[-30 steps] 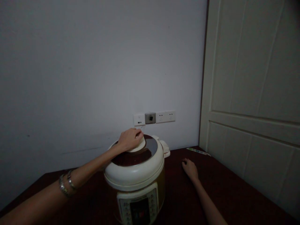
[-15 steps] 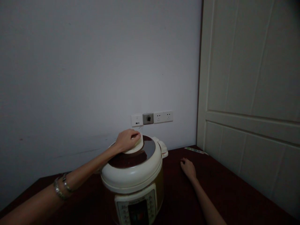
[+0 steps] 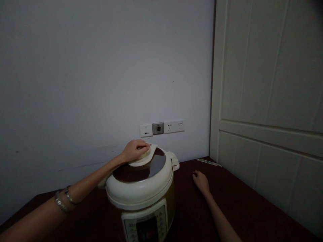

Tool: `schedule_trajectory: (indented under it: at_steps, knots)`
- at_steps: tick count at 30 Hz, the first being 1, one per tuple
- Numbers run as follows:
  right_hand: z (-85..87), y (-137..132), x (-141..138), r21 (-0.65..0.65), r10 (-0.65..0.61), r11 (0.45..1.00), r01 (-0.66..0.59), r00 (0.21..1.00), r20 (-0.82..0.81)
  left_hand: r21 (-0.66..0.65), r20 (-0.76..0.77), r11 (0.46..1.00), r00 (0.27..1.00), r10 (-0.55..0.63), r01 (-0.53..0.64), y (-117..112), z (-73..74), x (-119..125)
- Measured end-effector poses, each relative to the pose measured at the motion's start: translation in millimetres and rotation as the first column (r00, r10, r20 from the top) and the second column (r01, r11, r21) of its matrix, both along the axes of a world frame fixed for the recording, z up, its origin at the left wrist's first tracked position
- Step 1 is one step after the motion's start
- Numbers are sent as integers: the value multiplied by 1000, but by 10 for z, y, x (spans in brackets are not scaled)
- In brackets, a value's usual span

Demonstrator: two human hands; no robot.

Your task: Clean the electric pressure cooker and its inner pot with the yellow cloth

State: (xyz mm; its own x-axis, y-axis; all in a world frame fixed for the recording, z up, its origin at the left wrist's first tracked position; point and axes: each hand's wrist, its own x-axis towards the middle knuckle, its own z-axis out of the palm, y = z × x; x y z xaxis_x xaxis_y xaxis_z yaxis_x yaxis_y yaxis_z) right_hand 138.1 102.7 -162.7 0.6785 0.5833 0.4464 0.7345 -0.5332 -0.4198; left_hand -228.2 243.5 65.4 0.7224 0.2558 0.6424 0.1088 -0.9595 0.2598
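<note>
A cream electric pressure cooker (image 3: 141, 198) with a dark brown lid top stands on the dark red table (image 3: 247, 205). My left hand (image 3: 133, 150) is closed round the cream lid handle (image 3: 146, 158) on top of it; bracelets ring that wrist. The lid looks tilted, its near side lower. My right hand (image 3: 200, 181) rests on the table to the right of the cooker, fingers loosely curled, holding nothing.
A strip of wall sockets (image 3: 161, 128) sits on the grey wall just behind the cooker. A cream panelled door (image 3: 267, 101) stands at the right. A thin pale strip (image 3: 209, 162) lies on the table near the door.
The view has shifted a little, so the cooker sits lower and further left. My left hand stays on the lid handle and the lid looks turned or tipped slightly. The right hand has hardly moved.
</note>
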Motion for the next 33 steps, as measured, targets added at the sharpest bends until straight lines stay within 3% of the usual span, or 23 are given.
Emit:
schedule_trajectory:
  at_steps: [7,16,20,24,26,27,30,31,33]
  knots:
    - [3,4,-5,41,7,999,-6,999,-32,-46,26,993,994,-107,108,52,-4,-15]
    - [70,-57,-72,226,59,974,-22,986,-157,23,3,994,994,-108,108,-28,14,-43]
    - [297,-51,-107,382,142,923,-46,963,-228,45,14,994,995,-95,95,-39,-5,-49]
    - [772,33,-260,540,345,824,-172,908,-238,43,60,993,992,-112,110,-36,-22,-44]
    - [1022,54,-431,594,511,749,-295,827,-234,18,104,992,987,-126,125,-40,-15,-43]
    - [1128,52,-534,627,616,688,-366,751,-238,1,126,992,984,-127,128,-44,-8,-44]
    - [1329,20,-850,753,883,445,-485,378,-278,-51,190,993,977,-94,105,-61,28,-78]
    - [1356,9,-935,772,913,399,-494,288,-288,-68,214,993,974,-75,91,-67,38,-109]
    - [1368,1,-1055,772,926,377,-511,220,-307,-118,273,991,961,-35,69,-81,43,-215]
